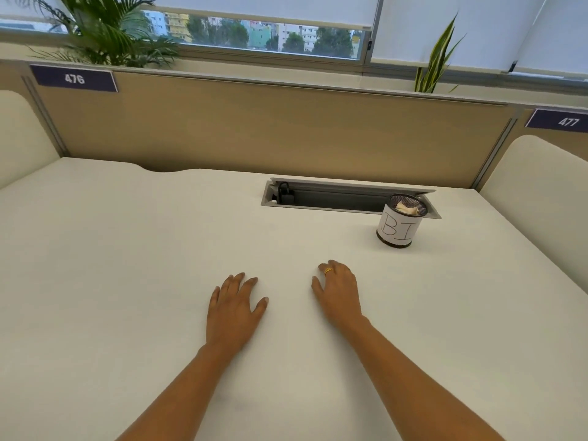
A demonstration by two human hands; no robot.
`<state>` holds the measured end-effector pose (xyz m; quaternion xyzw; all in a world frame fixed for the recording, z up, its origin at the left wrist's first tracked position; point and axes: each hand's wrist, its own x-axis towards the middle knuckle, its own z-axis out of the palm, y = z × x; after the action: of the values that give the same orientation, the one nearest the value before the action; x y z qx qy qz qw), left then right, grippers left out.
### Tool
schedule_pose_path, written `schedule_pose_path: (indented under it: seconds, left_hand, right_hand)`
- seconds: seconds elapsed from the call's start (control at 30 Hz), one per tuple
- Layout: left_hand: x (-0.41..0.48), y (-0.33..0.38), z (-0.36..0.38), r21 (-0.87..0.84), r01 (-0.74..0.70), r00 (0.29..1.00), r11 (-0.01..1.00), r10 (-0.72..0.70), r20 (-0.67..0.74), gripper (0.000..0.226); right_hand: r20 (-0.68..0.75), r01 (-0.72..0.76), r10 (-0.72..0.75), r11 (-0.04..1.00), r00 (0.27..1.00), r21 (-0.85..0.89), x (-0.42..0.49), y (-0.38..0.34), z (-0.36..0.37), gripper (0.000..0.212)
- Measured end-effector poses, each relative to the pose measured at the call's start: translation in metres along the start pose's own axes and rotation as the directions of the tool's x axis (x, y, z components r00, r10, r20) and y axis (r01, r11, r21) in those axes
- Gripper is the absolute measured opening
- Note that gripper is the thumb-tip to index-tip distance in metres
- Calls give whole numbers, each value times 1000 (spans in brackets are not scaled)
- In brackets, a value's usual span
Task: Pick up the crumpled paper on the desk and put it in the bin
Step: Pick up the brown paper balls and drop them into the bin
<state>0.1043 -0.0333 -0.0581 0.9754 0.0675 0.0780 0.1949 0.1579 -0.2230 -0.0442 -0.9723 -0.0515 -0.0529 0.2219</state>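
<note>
A small black mesh bin (399, 226) with a white label stands on the white desk (127, 249) at the right, just in front of the cable tray. Crumpled white paper (407, 207) lies inside it, showing above the rim. My left hand (234, 308) rests flat on the desk with its fingers spread and holds nothing. A little to its right, my right hand (339, 291) also rests on the desk, fingers loosely bent, a gold ring on one finger, nothing in it. Both hands lie well in front of the bin and to its left.
An open grey cable tray (334, 198) with a black plug is sunk into the desk behind the bin. A tan partition (254, 122) closes the back, with cream side dividers left and right. Plants stand behind the partition.
</note>
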Motion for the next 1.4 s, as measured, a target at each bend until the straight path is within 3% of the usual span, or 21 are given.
schedule_pose_path:
  seconds: [0.3, 0.67, 0.97, 1.2, 1.4]
  left_hand:
    - [-52, -104, -54, 45, 157, 986, 987, -154, -57, 96]
    - [-107, -249, -121, 69, 357, 923, 932, -341, -178, 83]
    - [-135, -342, -164, 104, 442, 880, 891, -407, -246, 67]
    - [-134, -394, -189, 98, 482, 854, 871, -442, -276, 70]
    - [-129, -399, -190, 127, 457, 867, 881, -408, -287, 60]
  right_hand:
    - [235, 231, -239, 971, 942, 62, -36, -127, 52, 52]
    - [407, 473, -479, 873, 778, 123, -64, -284, 115, 53]
    - [469, 568, -623, 776, 626, 274, -76, -404, 153, 58]
    - [444, 588, -675, 735, 589, 338, -82, -465, 175, 61]
    - [448, 615, -674, 731, 587, 294, -82, -487, 191, 60]
